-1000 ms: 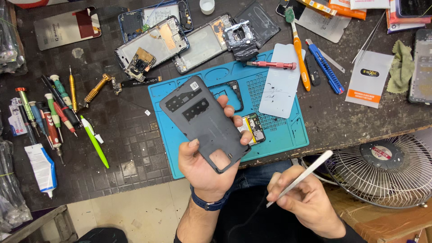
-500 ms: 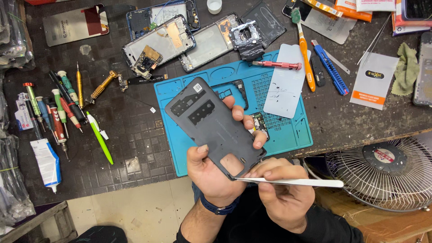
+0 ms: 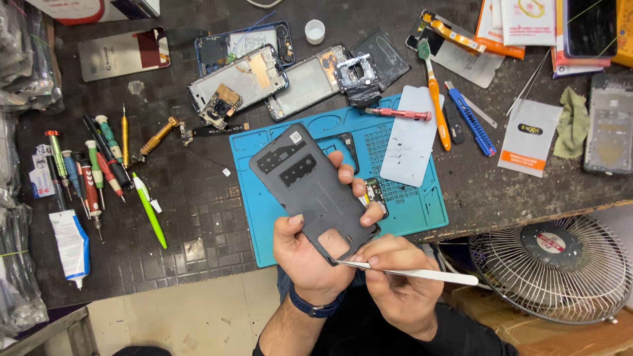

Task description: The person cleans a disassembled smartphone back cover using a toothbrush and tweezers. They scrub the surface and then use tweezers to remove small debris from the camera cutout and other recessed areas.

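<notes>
Over the near edge of the counter [image 3: 184, 217], at about six o'clock of the blue work mat [image 3: 277, 231], the left hand [image 3: 310, 254] holds a dark grey phone back cover [image 3: 315, 190] tilted, its camera cut-outs toward eleven o'clock. The left grip is closed around the cover: thumb on the left edge, fingers wrapped round the right edge. At four o'clock of that hand, the right hand [image 3: 395, 290] pinches a pair of silver tweezers [image 3: 409, 271] lying nearly level, the tip touching the cover's lower corner and the far end pointing to three o'clock. The right grip is narrow, shut on the tweezers.

On the mat, at two o'clock of the cover, lies a pale translucent sheet [image 3: 410, 135], with a red-handled tool [image 3: 399, 113] just above it. An orange toothbrush [image 3: 435, 95] and a blue utility knife [image 3: 471, 118] lie farther toward two o'clock. At twelve o'clock sit several opened phone frames [image 3: 241, 79]. At nine o'clock, well apart, lie a row of screwdrivers [image 3: 86, 165] and a green pen [image 3: 150, 211]. A wire fan guard [image 3: 554, 270] stands off the counter at three o'clock of the right hand.
</notes>
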